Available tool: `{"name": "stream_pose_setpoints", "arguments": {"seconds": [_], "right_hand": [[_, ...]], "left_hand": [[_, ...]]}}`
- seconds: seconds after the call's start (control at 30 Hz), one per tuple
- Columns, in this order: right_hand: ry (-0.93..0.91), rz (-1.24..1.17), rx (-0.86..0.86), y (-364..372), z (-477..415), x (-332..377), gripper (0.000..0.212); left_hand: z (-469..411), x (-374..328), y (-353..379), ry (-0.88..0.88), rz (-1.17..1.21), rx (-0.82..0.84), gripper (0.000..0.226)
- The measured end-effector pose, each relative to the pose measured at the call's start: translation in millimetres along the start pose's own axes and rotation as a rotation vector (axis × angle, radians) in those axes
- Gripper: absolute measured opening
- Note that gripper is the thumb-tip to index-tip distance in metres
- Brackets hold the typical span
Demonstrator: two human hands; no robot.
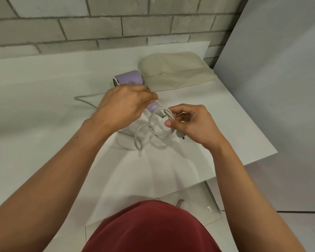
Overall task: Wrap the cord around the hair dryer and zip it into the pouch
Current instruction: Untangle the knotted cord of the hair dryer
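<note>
Head view. A lilac hair dryer (128, 79) lies on the white table (44, 84), its barrel pointing left and its handle running toward the person. The left hand (122, 106) covers the handle, fingers curled over it in a closed grip; only the handle's lower end shows beside the knuckles. The right hand (191, 122) pinches the white cord (154, 131) between thumb and fingers, gathering it into two or three loose coils that hang just right of the handle's end. The plug (181, 135) appears to dangle below the right fingers, though it is small and partly hidden. A further stretch of cord trails left across the table, behind the left wrist.

The beige fabric pouch (175, 70) rests just behind and to the right of the dryer's barrel, touching or nearly touching it; whether its zip is open cannot be told.

Progress, as judged: early stage. The cord is being coiled but is not yet wound around the dryer body. Remaining: finish the wrap, slide the dryer into the pouch, close the zip.
</note>
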State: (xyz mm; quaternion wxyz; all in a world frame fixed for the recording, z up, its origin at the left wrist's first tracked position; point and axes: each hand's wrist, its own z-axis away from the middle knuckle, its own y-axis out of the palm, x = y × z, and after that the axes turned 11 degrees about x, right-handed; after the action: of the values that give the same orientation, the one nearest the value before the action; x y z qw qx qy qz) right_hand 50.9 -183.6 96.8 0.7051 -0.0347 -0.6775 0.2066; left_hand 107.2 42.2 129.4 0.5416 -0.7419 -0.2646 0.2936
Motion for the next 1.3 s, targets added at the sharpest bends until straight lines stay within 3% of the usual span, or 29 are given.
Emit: {"name": "stream_pose_setpoints", "arguments": {"seconds": [0.1,0.33,0.63,0.9,1.13,1.3], "right_hand": [[0.004,-0.008,0.003,-0.8,1.3,-5.4,0.026],[0.013,0.031,-0.039,6.0,-4.6,-5.9,0.027],[0.016,-0.075,0.006,3.6,-8.1,-7.2,0.032],[0.012,-0.197,0.157,-6.6,-1.1,-7.6,0.03],[0.067,-0.139,0.029,-17.8,5.5,-15.9,0.019],[0.101,-0.123,-0.027,-14.8,7.5,-18.0,0.016]], "left_hand": [[5.1,8.5,-1.9,-0.124,0.038,-0.05,0.025],[15.0,17.9,-2.2,-0.227,0.094,-0.047,0.025],[22.0,41.5,2.3,-0.181,0.274,-0.061,0.023],[30.7,68.5,-7.9,-0.211,0.223,-0.076,0.022],[59.3,86.9,-9.5,-0.279,0.216,0.048,0.021],[92.8,72.0,21.6,-0.262,0.359,0.176,0.017]]}}
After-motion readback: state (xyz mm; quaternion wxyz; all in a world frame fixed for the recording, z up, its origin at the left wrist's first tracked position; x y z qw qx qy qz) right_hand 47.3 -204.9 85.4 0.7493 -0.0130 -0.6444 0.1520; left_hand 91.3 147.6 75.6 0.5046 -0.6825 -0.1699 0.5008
